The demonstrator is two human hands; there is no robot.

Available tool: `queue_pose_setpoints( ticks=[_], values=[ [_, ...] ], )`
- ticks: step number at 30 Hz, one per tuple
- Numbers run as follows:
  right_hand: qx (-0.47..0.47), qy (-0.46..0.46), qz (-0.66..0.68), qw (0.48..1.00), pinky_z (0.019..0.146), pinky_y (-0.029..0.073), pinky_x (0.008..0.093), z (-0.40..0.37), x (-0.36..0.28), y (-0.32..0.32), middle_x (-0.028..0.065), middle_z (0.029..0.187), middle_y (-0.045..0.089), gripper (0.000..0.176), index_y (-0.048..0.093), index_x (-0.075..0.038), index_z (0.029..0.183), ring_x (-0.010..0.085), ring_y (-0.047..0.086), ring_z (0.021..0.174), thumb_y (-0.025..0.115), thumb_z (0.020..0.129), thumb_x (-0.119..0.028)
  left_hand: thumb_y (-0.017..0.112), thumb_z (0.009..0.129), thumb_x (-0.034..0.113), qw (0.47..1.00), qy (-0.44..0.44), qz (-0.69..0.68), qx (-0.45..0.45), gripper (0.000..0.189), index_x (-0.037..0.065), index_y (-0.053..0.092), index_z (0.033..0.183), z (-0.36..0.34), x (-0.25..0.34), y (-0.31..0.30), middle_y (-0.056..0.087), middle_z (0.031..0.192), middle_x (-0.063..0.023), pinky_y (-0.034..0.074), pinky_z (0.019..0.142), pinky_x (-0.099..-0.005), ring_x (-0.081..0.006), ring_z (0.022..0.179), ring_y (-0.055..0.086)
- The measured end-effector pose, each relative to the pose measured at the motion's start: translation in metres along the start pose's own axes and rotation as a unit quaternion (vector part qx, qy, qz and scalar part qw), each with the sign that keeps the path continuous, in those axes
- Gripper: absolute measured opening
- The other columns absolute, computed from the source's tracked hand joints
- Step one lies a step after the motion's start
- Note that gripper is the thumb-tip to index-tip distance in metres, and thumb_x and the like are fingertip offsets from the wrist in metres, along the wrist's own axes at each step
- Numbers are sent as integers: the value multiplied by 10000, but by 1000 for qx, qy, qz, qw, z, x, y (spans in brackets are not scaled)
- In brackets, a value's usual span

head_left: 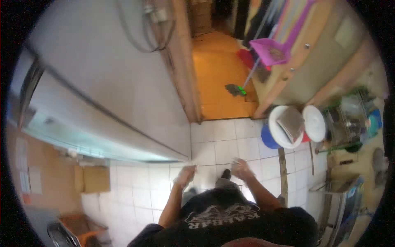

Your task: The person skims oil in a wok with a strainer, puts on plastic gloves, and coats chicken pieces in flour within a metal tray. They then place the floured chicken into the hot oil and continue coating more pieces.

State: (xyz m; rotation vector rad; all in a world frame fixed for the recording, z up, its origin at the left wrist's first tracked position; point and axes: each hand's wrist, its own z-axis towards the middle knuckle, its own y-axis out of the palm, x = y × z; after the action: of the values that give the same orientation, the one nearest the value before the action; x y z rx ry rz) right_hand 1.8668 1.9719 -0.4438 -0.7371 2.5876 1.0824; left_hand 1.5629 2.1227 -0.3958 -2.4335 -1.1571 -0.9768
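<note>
My left hand is held in front of my body above the white tiled floor, its fingers curled closed. A small pale spot shows at its fingertips, too blurred to name. My right hand is at about the same height, apart from the left one. Motion smears its fingers, so I cannot make out whether it holds anything. Below and between the hands, a dark shoe or foot shows on the tiles. I wear a dark printed shirt.
A doorway ahead opens onto an orange floor with a mop and a pink dustpan. White-lidded buckets stand right of it, beside a dish rack. A large pale appliance fills the left; a cardboard box is below.
</note>
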Motion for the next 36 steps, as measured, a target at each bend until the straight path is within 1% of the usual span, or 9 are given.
queue_pose_setpoints(
  ticks=[3, 4, 6, 9, 11, 12, 18, 30, 36],
  values=[
    [-86, 11, -295, 951, 807, 511, 394, 39, 58, 91, 136, 1182, 529, 498, 488, -117, 1269, 258, 564, 973, 577, 862, -390, 584, 903, 270, 967, 185, -157, 73, 239, 32, 586, 880, -58, -41, -25, 403, 615, 35, 278, 465, -252, -86, 511, 357],
    [-19, 137, -169, 976, 803, 511, 393, 17, 67, 162, 137, 1198, 514, 499, 486, -129, 1271, 259, 557, 984, 582, 856, -390, 594, 899, 270, 948, 215, -212, 102, 236, 38, 587, 857, -73, -60, -37, 379, 596, 56, 264, 449, -231, -63, 493, 335],
    [-354, 293, 48, 887, 747, 515, 348, 88, 149, 176, 126, 1083, 563, 462, 535, -108, 1202, 237, 577, 899, 597, 841, -390, 590, 897, 245, 923, 218, -294, 120, 198, 50, 588, 859, -126, -82, -64, 388, 604, 65, 286, 452, -219, -53, 495, 342],
    [-520, 280, 107, 800, 579, 472, 265, 83, 245, 275, 47, 729, 573, 288, 611, -82, 908, 177, 555, 644, 573, 863, -363, 580, 888, 207, 932, 205, -240, 176, 172, 36, 595, 874, -202, -118, -119, 473, 666, 48, 348, 511, -238, -61, 566, 416],
    [-190, 86, -153, 966, 487, 401, 268, 22, 284, 370, -21, 543, 438, 310, 529, -111, 690, 144, 448, 492, 537, 896, -342, 596, 875, 195, 932, 203, -185, 235, 174, 22, 604, 865, -246, -120, -146, 514, 701, 38, 369, 532, -229, -51, 607, 450],
    [-353, 239, 45, 904, 475, 380, 265, 33, 306, 388, -33, 558, 411, 322, 521, -120, 687, 127, 427, 500, 502, 929, -332, 657, 845, 197, 905, 201, -256, 274, 221, -5, 628, 930, -256, -122, -153, 600, 807, 0, 439, 630, -231, -70, 722, 532],
    [-410, 243, -17, 879, 495, 365, 247, 13, 418, 526, -57, 676, 436, 471, 429, -135, 1350, 83, 409, 574, 451, 956, -392, 774, 751, 212, 826, 275, -88, 484, 369, -16, 647, 1012, -328, -130, -236, 651, 809, -28, 472, 627, -257, -111, 681, 571],
    [-393, 151, 48, 906, 553, 317, 253, 91, 620, 761, -29, 684, 407, 491, 386, -268, 1387, 127, 371, 597, 430, 944, -475, 742, 779, 148, 751, 223, 19, 621, 275, 2, 649, 992, -387, -183, -489, 578, 645, -14, 381, 506, -222, -34, 532, 397],
    [-459, 114, 137, 870, 761, 482, 405, 168, 674, 881, 118, 1116, 602, 603, 249, -266, 1449, 241, 597, 796, 399, 931, -537, 591, 877, 112, 762, 309, -22, 568, 165, -26, 640, 954, -394, -193, -662, 593, 700, -45, 427, 531, -243, -77, 579, 499]
  ],
)
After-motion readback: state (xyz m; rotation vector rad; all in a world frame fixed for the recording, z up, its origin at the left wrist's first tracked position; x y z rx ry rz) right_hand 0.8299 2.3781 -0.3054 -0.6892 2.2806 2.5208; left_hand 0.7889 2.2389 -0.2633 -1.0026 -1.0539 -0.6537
